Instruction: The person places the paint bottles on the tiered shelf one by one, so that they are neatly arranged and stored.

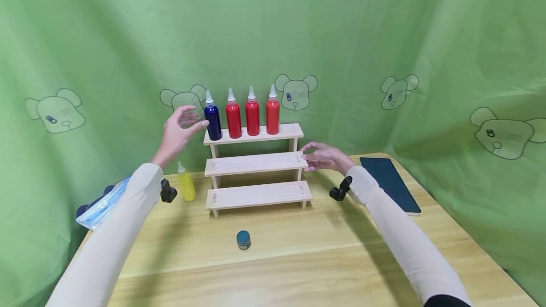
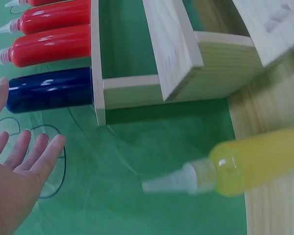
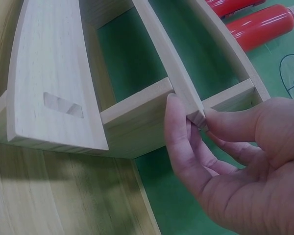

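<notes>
A wooden three-step display rack (image 1: pixel 249 164) stands on the table. Its top step holds a dark blue squeeze bottle (image 1: pixel 213 122) at the left end, then two red bottles and an orange-red bottle (image 1: pixel 273 116), all with white pointed caps. My left hand (image 1: pixel 181 129) is beside the blue bottle, fingers spread and nothing held; whether the thumb touches the bottle I cannot tell. At the other side, my right hand (image 1: pixel 326 158) pinches the right end of the middle step (image 3: pixel 179 73) between thumb and fingers. Left of the rack, a yellow squeeze bottle (image 1: pixel 186 184) stands on the table.
A small jar with a teal lid (image 1: pixel 243 239) stands in front of the rack. At the right lies a dark notebook (image 1: pixel 390 184). A blue-and-white plastic packet (image 1: pixel 104 206) lies at the left edge. Green curtain (image 1: pixel 341 27) hangs close behind the table.
</notes>
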`<state>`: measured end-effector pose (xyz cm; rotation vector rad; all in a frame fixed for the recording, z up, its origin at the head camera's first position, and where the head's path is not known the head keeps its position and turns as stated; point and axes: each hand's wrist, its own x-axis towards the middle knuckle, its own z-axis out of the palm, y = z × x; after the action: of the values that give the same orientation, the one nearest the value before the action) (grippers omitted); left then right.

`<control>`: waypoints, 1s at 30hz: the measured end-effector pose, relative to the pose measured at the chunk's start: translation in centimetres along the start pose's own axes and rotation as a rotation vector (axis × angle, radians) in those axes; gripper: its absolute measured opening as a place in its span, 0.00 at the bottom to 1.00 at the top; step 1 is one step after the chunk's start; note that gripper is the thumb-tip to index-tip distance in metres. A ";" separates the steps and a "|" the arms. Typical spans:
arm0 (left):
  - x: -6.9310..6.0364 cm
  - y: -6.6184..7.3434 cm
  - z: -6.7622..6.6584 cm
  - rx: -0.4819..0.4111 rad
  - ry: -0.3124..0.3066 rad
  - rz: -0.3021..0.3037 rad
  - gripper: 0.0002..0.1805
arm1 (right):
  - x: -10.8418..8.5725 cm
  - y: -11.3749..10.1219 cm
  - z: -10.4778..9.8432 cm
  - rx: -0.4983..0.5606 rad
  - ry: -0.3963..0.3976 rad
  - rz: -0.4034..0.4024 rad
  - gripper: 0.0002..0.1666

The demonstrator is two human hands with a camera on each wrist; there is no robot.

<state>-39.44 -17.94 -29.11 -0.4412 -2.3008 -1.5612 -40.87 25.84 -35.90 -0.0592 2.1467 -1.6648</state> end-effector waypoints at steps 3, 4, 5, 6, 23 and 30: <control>-0.6 -0.2 -0.8 0.017 0.009 0.014 0.37 | 0.2 0.1 0.0 0.004 -0.007 -0.001 0.28; -0.8 -0.3 -1.1 0.025 0.011 0.018 0.37 | 0.2 0.1 0.0 0.005 -0.006 -0.001 0.28; -1.0 -0.4 -1.4 0.033 0.011 0.020 0.37 | 0.2 0.1 0.0 0.003 -0.006 -0.002 0.28; -1.2 -0.4 -1.7 0.041 0.011 0.020 0.37 | 0.2 0.1 0.1 0.000 -0.002 -0.003 0.28; -5.4 -4.6 -4.0 0.152 -0.057 -0.021 0.34 | 0.2 0.1 0.0 0.000 0.006 0.013 0.30; -8.0 -7.5 -4.3 0.187 -0.098 -0.072 0.34 | 0.3 0.2 -0.1 0.015 0.007 0.018 0.31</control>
<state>-34.99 -25.18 -37.28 -0.3986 -2.5352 -1.3670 -41.10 25.95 -36.15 -0.0297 2.1329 -1.6736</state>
